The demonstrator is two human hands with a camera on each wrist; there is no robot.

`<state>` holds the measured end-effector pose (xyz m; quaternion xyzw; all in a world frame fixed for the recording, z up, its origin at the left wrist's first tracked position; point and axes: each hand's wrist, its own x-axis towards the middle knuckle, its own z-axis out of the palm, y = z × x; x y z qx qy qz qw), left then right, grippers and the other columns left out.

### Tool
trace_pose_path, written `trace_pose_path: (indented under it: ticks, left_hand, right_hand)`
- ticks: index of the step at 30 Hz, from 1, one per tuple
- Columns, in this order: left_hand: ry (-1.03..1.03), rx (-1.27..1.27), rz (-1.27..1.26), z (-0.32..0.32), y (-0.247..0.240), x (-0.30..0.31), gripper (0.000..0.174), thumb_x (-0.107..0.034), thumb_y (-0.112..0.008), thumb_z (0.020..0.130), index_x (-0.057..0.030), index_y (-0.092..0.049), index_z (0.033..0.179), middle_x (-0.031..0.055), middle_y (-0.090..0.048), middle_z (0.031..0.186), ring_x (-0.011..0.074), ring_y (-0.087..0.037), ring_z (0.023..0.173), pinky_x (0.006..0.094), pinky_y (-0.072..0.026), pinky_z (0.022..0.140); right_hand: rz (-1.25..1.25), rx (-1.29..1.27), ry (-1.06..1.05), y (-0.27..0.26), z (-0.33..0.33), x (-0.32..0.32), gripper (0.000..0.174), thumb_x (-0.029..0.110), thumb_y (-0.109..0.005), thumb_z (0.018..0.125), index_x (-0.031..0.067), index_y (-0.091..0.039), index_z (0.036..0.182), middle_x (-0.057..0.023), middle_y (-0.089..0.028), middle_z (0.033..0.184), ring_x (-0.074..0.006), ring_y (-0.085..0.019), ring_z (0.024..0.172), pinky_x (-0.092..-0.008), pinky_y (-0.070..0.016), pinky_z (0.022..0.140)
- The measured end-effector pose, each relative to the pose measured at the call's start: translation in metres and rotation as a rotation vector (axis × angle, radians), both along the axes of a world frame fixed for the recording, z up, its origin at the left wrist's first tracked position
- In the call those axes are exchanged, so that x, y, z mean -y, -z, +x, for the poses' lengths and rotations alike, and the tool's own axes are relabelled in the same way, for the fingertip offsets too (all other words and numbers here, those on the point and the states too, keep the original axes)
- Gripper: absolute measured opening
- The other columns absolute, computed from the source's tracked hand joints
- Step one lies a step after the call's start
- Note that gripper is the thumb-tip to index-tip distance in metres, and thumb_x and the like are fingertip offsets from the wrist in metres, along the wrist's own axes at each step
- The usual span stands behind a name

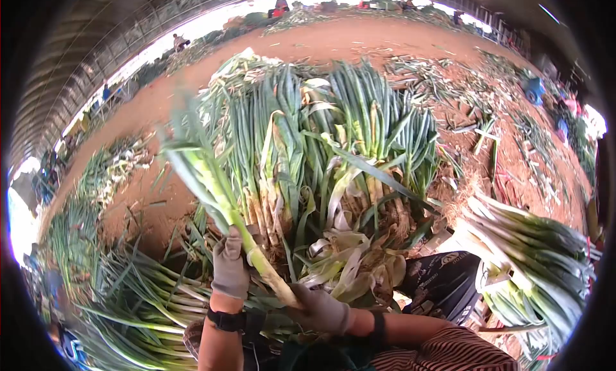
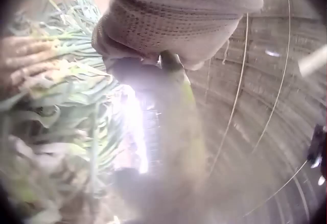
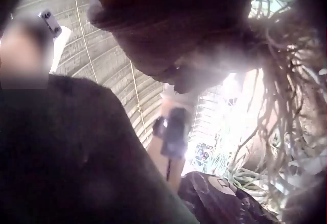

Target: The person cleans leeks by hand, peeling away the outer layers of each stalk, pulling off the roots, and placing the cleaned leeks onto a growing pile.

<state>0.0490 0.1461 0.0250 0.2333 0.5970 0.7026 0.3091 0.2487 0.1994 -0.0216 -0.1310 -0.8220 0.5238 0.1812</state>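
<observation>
My gloved left hand point(image 1: 231, 265) grips a large green onion point(image 1: 262, 263) partway along its stalk. The leaves fan up and away to the left, somewhat blurred, while the pale lower end slants down toward my body. At that lower end, my gloved right hand point(image 1: 323, 312) holds the stalk with curled fingers. The left wrist view shows the knit glove point(image 2: 173, 22) around the stalk point(image 2: 184, 116). In the right wrist view the right hand point(image 3: 189, 40) is dark, and roots point(image 3: 286, 81) hang beside it.
Just ahead stands a dense upright bundle of green onions point(image 1: 289, 134), with peeled leaves point(image 1: 346, 259) heaped at its base. Cleaned onions lie piled at right point(image 1: 526, 255); more lie at lower left point(image 1: 141, 300). Scraps litter the dirt floor point(image 1: 359, 34). Distant people point(image 1: 280, 4) sit along the back.
</observation>
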Motion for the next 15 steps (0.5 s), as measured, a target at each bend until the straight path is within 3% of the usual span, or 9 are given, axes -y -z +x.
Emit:
trace_pose_path:
  ticks: [3,5,6,7,9,10,13,15]
  left_hand:
    - [-0.169,-0.204,0.063,0.020,-0.027,-0.006,0.065,-0.059,-0.058,0.090,0.0037,-0.065,0.103,0.0043,-0.063,0.084,0.0146,-0.058,0.077,0.0285,-0.0477,0.071]
    - [-0.178,-0.282,0.030,0.018,-0.027,0.000,0.067,-0.059,-0.056,0.092,0.0054,-0.064,0.110,0.0043,-0.063,0.086,0.0145,-0.058,0.078,0.0283,-0.0475,0.073]
    - [-0.136,-0.236,0.079,0.027,-0.030,0.001,0.070,-0.059,-0.054,0.092,0.0063,-0.061,0.118,0.0055,-0.063,0.089,0.0140,-0.058,0.079,0.0279,-0.0469,0.073]
    - [-0.094,-0.281,0.061,0.029,-0.029,0.006,0.074,-0.060,-0.055,0.092,0.0062,-0.056,0.126,0.0070,-0.064,0.094,0.0138,-0.058,0.083,0.0276,-0.0462,0.073]
    - [-0.162,-0.165,0.136,0.048,-0.028,0.004,0.074,-0.059,-0.054,0.092,0.0056,-0.055,0.127,0.0086,-0.064,0.097,0.0155,-0.059,0.086,0.0284,-0.0467,0.073]
    - [-0.163,-0.147,0.155,0.057,-0.031,0.005,0.070,-0.056,-0.054,0.093,0.0053,-0.054,0.126,0.0091,-0.064,0.098,0.0166,-0.060,0.087,0.0289,-0.0473,0.073]
    - [-0.149,-0.142,0.170,0.070,-0.030,0.011,0.057,-0.045,-0.055,0.095,0.0044,-0.054,0.125,0.0107,-0.064,0.101,0.0195,-0.062,0.089,0.0307,-0.0491,0.074]
    - [-0.111,-0.138,0.141,0.071,-0.015,0.015,0.049,-0.037,-0.057,0.095,0.0035,-0.056,0.121,0.0111,-0.064,0.102,0.0203,-0.062,0.091,0.0320,-0.0503,0.075]
  right_hand:
    - [0.178,0.065,0.045,0.011,-0.006,-0.014,0.052,0.033,-0.064,0.090,0.0031,-0.044,0.127,-0.0225,-0.065,0.084,-0.0403,-0.065,0.073,-0.0472,-0.0496,0.061]
    - [0.287,0.024,0.127,0.009,-0.013,-0.023,0.053,0.037,-0.061,0.091,0.0040,-0.043,0.128,-0.0221,-0.065,0.081,-0.0413,-0.064,0.072,-0.0489,-0.0487,0.061]
    - [0.237,-0.056,0.187,0.006,-0.015,-0.022,0.055,0.045,-0.058,0.092,0.0045,-0.045,0.126,-0.0198,-0.063,0.072,-0.0422,-0.063,0.069,-0.0501,-0.0476,0.060]
    - [0.163,-0.039,0.199,0.001,-0.013,-0.023,0.056,0.047,-0.059,0.091,0.0039,-0.046,0.125,-0.0199,-0.063,0.073,-0.0415,-0.063,0.068,-0.0491,-0.0479,0.059]
    - [0.017,-0.005,0.211,-0.017,-0.007,-0.026,0.059,0.049,-0.061,0.090,0.0027,-0.047,0.123,-0.0201,-0.063,0.076,-0.0401,-0.063,0.067,-0.0470,-0.0484,0.058]
    - [-0.009,0.055,0.196,-0.025,-0.002,-0.030,0.059,0.050,-0.060,0.091,0.0018,-0.047,0.124,-0.0177,-0.063,0.074,-0.0351,-0.065,0.066,-0.0408,-0.0494,0.059]
    - [-0.275,-0.123,0.172,-0.010,0.002,-0.030,0.058,0.045,-0.062,0.092,0.0004,-0.047,0.126,-0.0108,-0.065,0.079,-0.0222,-0.066,0.071,-0.0328,-0.0503,0.065]
    - [-0.420,-0.185,0.105,0.002,0.000,-0.027,0.057,0.043,-0.062,0.093,-0.0002,-0.046,0.128,-0.0077,-0.064,0.090,-0.0152,-0.064,0.083,-0.0289,-0.0493,0.073]
